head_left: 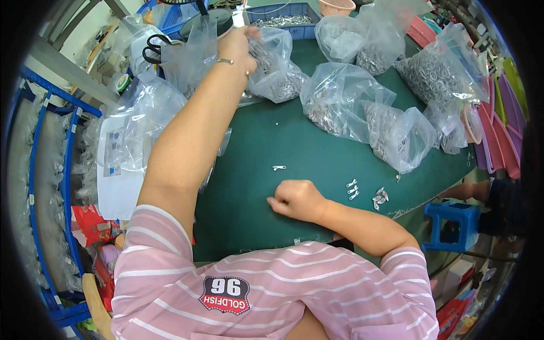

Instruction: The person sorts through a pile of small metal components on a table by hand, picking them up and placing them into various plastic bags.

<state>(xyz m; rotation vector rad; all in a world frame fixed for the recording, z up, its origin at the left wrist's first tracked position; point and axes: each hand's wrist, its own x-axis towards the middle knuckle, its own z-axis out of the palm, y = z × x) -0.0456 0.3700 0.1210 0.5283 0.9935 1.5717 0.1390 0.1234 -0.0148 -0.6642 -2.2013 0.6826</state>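
Observation:
My left arm stretches far across the green table, and my left hand is at the mouth of a clear plastic bag of silver metal parts. Its fingers are partly hidden and blurred. Near the front edge my right hand rests on the table with its fingers curled in; whatever they might hold is hidden. Just beyond it lies a small silver metal clasp. To its right are several similar clasps in a short row and a little pile of silver leaf-shaped pieces.
More clear bags of metal parts stand across the right and back. A blue crate of silver parts is at the back. Black-handled scissors, a white sheet and a blue rack are left; a blue stool is right.

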